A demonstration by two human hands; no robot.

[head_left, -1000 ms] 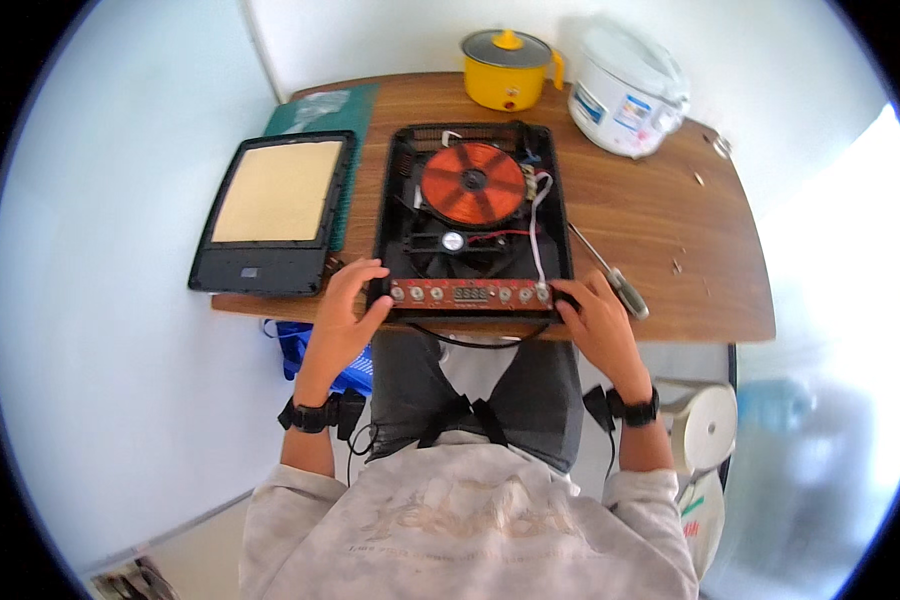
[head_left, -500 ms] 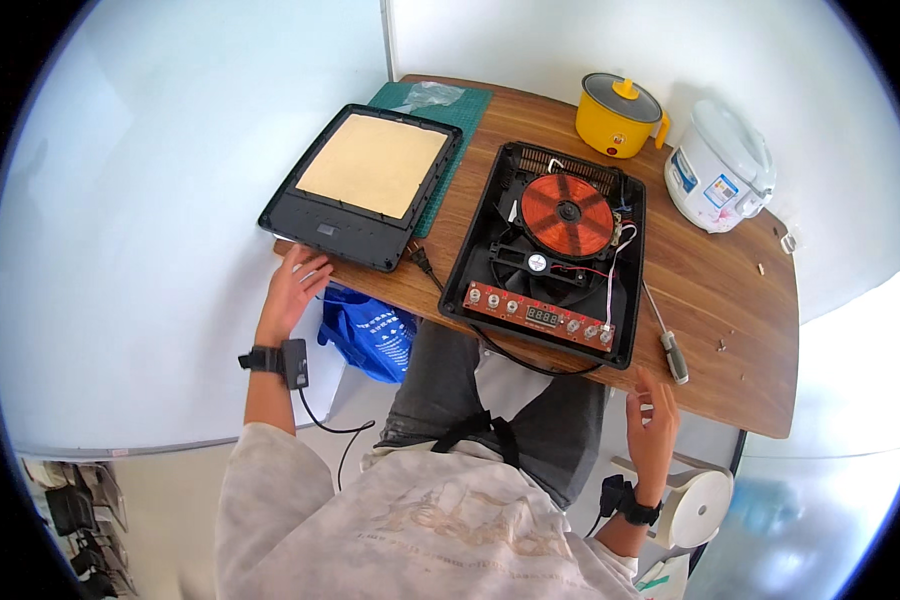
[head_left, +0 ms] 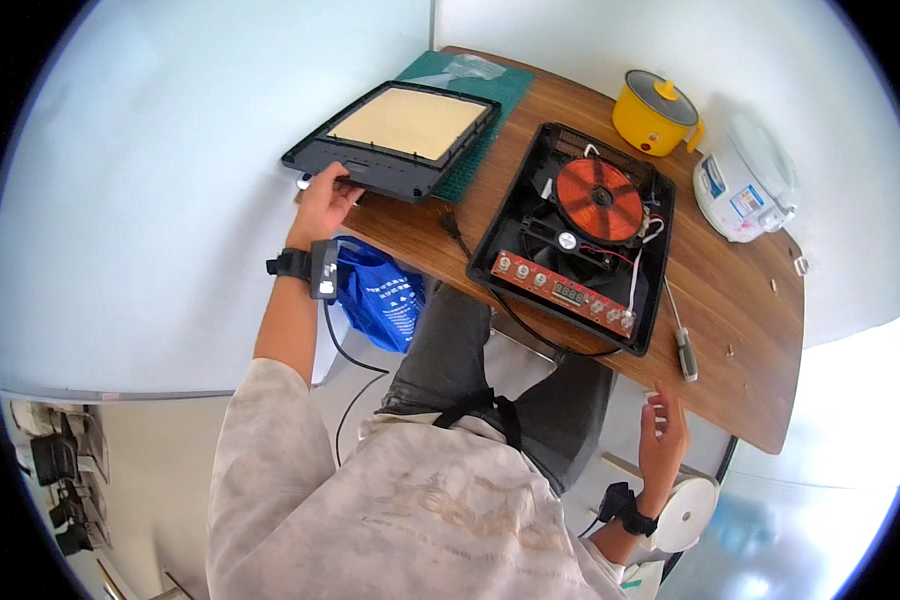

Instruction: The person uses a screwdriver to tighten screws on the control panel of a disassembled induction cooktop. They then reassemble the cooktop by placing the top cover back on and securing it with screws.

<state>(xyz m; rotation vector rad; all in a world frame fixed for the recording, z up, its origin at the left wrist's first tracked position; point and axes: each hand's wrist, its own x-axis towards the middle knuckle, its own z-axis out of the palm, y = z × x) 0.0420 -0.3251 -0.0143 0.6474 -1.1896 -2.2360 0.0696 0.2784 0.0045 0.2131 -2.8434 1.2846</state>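
Observation:
My left hand (head_left: 328, 203) grips the near edge of a black cover (head_left: 375, 172) with a cream sheet (head_left: 392, 120) on it, lying on a green mat (head_left: 510, 90) at the left of the wooden desk. To the right sits an open black housing (head_left: 645, 312) with a copper coil (head_left: 590, 198), a fan (head_left: 540, 240) and a red circuit board (head_left: 535, 280) with a display and buttons. A screwdriver (head_left: 686, 355) lies beside it. My right hand (head_left: 661, 432) hangs by the desk's front edge, fingers loosely bent and apart, holding nothing.
A yellow pot (head_left: 650, 120) and a white rice cooker (head_left: 740, 180) stand at the back right against the wall. Small screws (head_left: 730, 351) lie right of the screwdriver. A blue bag (head_left: 375, 295) and cables are under the front edge; a white roll (head_left: 685, 515) is low at right.
My left hand has left the housing, moved left and taken hold of the cover's edge, which looks slightly raised. My right hand has left the housing and dropped lower. The view has turned leftward.

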